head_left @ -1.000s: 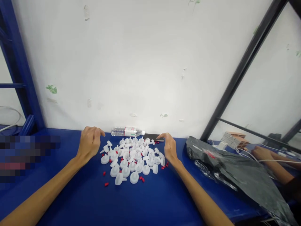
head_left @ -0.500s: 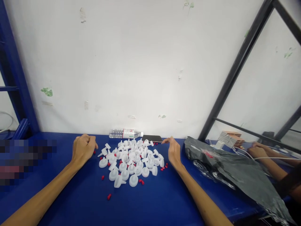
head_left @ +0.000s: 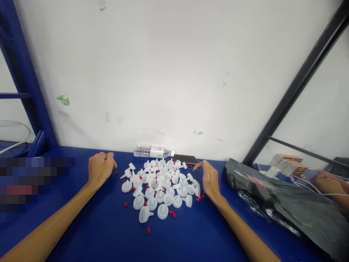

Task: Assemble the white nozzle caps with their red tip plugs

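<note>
My left hand is curled closed, my right hand loosely unfurled, flanking white spouted caps that look light, stiff, slick; best pinched by the rim.

Water bottle beside a phone, apparently

Bottle behind the nozzle caps

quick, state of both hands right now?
Left hand: curled, left of the white caps; whether fully closed or holding anything cannot be told.
Right hand: partly open, right of the caps; nothing visible held.
</note>
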`<state>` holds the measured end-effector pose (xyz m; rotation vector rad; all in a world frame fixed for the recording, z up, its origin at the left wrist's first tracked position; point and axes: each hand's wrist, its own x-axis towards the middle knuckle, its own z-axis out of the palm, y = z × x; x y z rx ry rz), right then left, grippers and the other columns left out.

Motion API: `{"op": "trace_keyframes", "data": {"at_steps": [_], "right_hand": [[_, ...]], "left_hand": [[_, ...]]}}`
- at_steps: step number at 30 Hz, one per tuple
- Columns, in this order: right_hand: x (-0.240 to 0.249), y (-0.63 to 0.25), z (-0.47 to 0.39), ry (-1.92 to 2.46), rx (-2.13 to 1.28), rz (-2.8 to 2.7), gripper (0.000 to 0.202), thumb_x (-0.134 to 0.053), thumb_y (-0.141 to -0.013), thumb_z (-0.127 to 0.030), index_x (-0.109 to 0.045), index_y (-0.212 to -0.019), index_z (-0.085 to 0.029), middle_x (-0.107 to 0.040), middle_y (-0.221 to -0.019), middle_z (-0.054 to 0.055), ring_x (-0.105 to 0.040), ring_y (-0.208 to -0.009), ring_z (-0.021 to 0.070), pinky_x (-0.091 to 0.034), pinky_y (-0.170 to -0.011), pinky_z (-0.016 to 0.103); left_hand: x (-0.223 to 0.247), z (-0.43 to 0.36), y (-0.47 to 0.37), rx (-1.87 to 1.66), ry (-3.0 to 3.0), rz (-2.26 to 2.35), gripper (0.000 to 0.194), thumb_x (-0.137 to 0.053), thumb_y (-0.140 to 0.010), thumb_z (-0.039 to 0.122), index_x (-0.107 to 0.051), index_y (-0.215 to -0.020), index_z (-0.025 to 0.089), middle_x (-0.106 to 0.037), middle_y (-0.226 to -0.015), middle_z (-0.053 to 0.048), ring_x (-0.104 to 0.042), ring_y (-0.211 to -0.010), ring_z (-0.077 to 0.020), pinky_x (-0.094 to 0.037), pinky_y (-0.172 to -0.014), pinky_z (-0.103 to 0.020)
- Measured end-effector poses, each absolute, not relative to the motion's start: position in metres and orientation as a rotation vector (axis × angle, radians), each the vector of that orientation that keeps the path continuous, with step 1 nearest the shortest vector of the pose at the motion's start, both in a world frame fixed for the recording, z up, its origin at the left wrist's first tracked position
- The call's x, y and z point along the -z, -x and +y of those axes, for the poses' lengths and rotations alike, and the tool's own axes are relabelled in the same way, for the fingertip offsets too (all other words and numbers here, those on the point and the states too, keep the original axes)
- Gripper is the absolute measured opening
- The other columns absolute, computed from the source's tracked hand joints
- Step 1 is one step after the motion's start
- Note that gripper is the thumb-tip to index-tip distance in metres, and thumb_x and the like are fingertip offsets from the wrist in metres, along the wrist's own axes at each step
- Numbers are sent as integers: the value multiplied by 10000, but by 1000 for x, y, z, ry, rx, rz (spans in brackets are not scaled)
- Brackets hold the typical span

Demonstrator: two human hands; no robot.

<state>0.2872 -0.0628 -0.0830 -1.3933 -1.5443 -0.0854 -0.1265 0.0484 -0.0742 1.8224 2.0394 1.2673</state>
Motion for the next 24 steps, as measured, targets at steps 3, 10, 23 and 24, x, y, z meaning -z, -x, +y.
{"op": "trace_keyframes", "data": {"at_steps": [3,10,23,24], "right_hand": [[84,-287,-64,1414,89,-1572,255,-632,-1068,-419,-718,-1083,-179,-741,-1072,45,-718,-950,190,-601,-910,411],[77,-281,-72,1404,119,-1624,254,-645,-1062,-403,-699,-1179,-184,-726,-1157,63,-716,-961,191,-617,-876,397],[73,-267,-75,1284,-130,-1635,339,-592,-1082,-486,-743,-1110,-184,-777,-1101,62,-746,-1017,208,-580,-1002,462],[72,-265,-75,1272,-168,-1611,412,-535,-1099,-525,-764,-1068,-184,-797,-1043,62,-761,-999,212,-574,-1014,465]], "left_hand": [[75,51,125,-1238,-1850,2047,428,-598,-1046,454,-666,-727,178,-692,-750,12,-702,-851,-201,-553,-954,-412],[69,39,125,-1158,-1912,2026,480,-550,-1065,502,-666,-722,186,-677,-703,20,-713,-837,-204,-547,-989,-426],[66,47,131,-1034,-1940,2009,523,-481,-1095,479,-669,-701,191,-650,-649,25,-670,-740,-192,-533,-911,-393],[66,47,132,-1034,-1931,2011,527,-468,-1099,472,-672,-703,191,-659,-662,20,-674,-760,-195,-527,-916,-392]]}}
